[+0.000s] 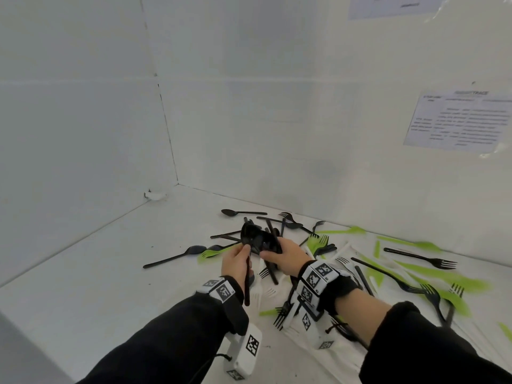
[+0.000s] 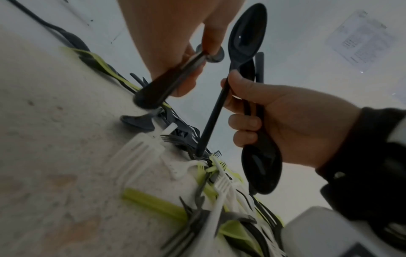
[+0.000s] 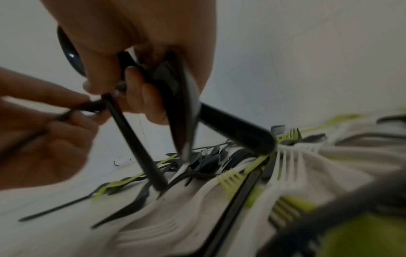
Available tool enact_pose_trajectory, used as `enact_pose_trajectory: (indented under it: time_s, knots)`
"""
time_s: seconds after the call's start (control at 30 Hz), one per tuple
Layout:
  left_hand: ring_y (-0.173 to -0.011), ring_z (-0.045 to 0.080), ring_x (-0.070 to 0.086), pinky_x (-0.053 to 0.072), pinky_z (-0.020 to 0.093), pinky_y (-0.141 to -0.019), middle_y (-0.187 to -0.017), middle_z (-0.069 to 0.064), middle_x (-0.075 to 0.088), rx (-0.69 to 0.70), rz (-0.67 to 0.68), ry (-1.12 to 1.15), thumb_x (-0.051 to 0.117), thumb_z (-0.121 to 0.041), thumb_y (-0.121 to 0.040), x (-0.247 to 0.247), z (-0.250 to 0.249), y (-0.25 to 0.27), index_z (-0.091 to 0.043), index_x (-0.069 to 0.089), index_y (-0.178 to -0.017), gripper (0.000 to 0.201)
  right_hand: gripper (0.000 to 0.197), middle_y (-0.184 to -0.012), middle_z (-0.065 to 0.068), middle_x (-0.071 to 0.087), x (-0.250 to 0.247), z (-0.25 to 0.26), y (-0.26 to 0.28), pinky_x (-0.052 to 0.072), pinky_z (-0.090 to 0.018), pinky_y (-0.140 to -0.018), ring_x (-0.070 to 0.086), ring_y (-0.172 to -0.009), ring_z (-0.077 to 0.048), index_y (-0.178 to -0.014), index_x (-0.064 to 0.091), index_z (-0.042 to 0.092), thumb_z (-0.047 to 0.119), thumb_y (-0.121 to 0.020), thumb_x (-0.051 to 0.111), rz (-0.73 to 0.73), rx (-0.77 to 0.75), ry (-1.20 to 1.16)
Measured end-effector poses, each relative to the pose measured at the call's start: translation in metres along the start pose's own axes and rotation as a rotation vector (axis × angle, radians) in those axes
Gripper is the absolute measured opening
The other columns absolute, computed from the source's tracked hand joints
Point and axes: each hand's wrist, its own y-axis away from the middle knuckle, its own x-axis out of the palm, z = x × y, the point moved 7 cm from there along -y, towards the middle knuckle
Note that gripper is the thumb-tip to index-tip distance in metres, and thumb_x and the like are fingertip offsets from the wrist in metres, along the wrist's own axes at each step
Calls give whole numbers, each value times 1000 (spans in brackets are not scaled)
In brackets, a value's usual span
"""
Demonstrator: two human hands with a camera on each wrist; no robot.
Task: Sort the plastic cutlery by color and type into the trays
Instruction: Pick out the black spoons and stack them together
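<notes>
My left hand (image 1: 243, 250) pinches one black spoon (image 1: 246, 278) near its bowl, the handle hanging down toward my wrist. In the left wrist view that spoon (image 2: 167, 83) is blurred between thumb and fingers. My right hand (image 1: 273, 252) grips a bundle of black spoons (image 1: 256, 239), bowls pointing both ways (image 2: 247, 38). The two hands meet just above the pile of mixed cutlery (image 1: 318, 241), which holds black, green and white forks, spoons and knives (image 3: 230, 177). No tray shows in any view.
Loose black spoons (image 1: 177, 256) lie left of the pile, and black forks (image 1: 424, 259) and green knives (image 1: 443, 278) spread to the right. White walls close the back and left. Printed sheets (image 1: 457, 120) hang on the right wall. Bare tabletop (image 1: 110, 259) lies at left.
</notes>
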Motion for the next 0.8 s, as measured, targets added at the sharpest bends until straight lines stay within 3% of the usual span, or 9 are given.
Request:
enact_pose_trajectory:
  time_s: [0.1,0.17,0.27,0.37,0.47,0.6,0.7,0.8]
  knots:
    - [-69,18,58,48,27,-58,-82,10,62,-2,85,76,41,-11,-99,17,8,9,-2,59,-107,22,11,-71,-4,52,10,-9,9,38,-18,-45,43,-50,-11,-84,52,17,23,-90,58,101,84,-97]
    - [-77,22,58,49,32,-67,-92,14,62,-58,104,184,38,-11,-100,26,15,17,-3,56,-111,22,11,-78,-11,56,11,-17,12,39,-23,-43,42,-48,-13,-84,52,16,23,-90,57,99,136,-114]
    - [-80,21,57,48,32,-69,-99,14,61,-109,123,249,38,-13,-101,31,25,27,-6,52,-117,22,13,-70,-9,54,8,-22,19,39,-26,-45,42,-46,-15,-79,53,16,22,-89,59,75,165,-109]
    - [-74,19,56,46,30,-66,-90,11,63,-100,148,176,45,-6,-97,30,31,33,-1,58,-113,21,14,-60,-1,49,10,-18,25,38,-23,-43,41,-44,-13,-75,52,16,20,-87,59,117,111,-103]
    - [-68,20,54,47,30,-63,-82,12,62,-78,80,129,50,-1,-93,18,35,33,-1,62,-102,15,10,-61,-3,46,22,-15,29,37,-24,-42,41,-44,-15,-80,50,11,16,-90,48,153,132,-53]
    - [-63,19,51,46,27,-61,-69,9,56,-37,-2,49,54,-4,-92,-1,33,25,-8,64,-85,14,23,-56,-5,40,25,-21,24,36,-28,-44,39,-43,-17,-71,42,12,9,-93,37,-15,262,-182]
    - [-58,19,43,41,26,-59,-60,8,50,-15,-42,31,55,-3,-91,-17,29,21,1,65,-85,12,23,-62,-5,49,22,-16,19,43,-24,-45,48,-48,-15,-75,47,13,7,-95,38,-127,273,-322]
    - [-58,20,47,45,33,-68,-59,8,54,-19,-43,33,56,-1,-90,-28,24,17,1,66,-80,14,19,-69,-1,59,28,-5,12,44,-20,-49,52,-54,-12,-84,50,22,9,-96,42,-169,230,-351]
